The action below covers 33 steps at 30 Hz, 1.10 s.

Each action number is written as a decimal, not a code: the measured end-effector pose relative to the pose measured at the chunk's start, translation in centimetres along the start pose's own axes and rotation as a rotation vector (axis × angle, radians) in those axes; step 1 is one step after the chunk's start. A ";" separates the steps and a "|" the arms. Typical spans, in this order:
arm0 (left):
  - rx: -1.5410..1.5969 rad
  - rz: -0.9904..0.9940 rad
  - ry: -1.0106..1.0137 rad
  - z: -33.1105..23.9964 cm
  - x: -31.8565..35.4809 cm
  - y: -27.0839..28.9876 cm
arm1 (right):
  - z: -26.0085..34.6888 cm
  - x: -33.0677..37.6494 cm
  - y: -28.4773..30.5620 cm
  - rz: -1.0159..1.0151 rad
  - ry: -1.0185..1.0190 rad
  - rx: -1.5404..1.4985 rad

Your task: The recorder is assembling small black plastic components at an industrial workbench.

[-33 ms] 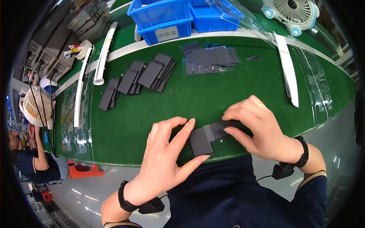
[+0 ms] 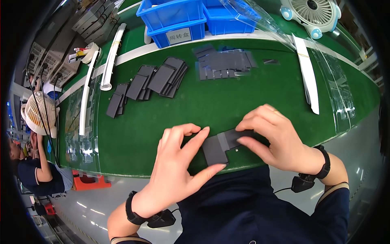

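Note:
A flat, dark grey L-shaped piece that looks like a battery pack [image 2: 215,150] lies near the front edge of the green table, with a lighter grey strip across its middle. A tiny pale connector [image 2: 237,150] shows by its inner corner. My left hand [image 2: 174,162] grips the wider block, index finger at its upper left corner and thumb along the lower edge. On the narrower arm, my right hand [image 2: 272,136] closes thumb and fingers over the right end and hides part of it.
Several similar dark packs lie in overlapping piles [image 2: 162,79] at the back left. Dark pieces on clear film [image 2: 225,62] lie at the back centre. Blue bins [image 2: 174,30], a fan [image 2: 312,16] and white strips [image 2: 306,73] stand farther off. Another person [image 2: 42,173] sits at far left.
My right hand has shifted very slightly left along the pack's arm. The left hand and the pack are almost unmoved.

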<state>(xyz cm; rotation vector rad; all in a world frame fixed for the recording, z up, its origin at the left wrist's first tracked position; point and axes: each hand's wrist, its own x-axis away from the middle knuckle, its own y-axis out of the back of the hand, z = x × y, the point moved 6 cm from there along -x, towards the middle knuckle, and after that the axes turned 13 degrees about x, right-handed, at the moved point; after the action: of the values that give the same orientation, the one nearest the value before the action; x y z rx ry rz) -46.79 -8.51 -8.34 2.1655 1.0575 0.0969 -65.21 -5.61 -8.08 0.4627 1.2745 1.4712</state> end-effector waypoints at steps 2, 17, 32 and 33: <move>0.028 -0.037 0.014 0.5 -0.8 0.4 | 0.4 -0.1 -0.7 0.085 -0.092 -0.139; 0.062 0.042 0.146 0.7 -3.8 -1.4 | 3.6 3.9 -2.8 0.120 0.190 0.465; 0.058 0.009 0.114 0.7 -3.0 -2.2 | 3.6 3.9 -2.7 0.090 0.236 0.459; 0.058 0.008 0.115 0.6 -3.0 -2.2 | 3.6 3.8 -2.6 0.090 0.237 0.458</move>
<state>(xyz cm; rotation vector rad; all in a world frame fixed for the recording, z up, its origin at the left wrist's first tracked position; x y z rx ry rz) -50.05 -10.09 -9.49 2.2382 1.1292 0.1991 -62.38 -1.10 -10.33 0.6657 1.8141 1.3318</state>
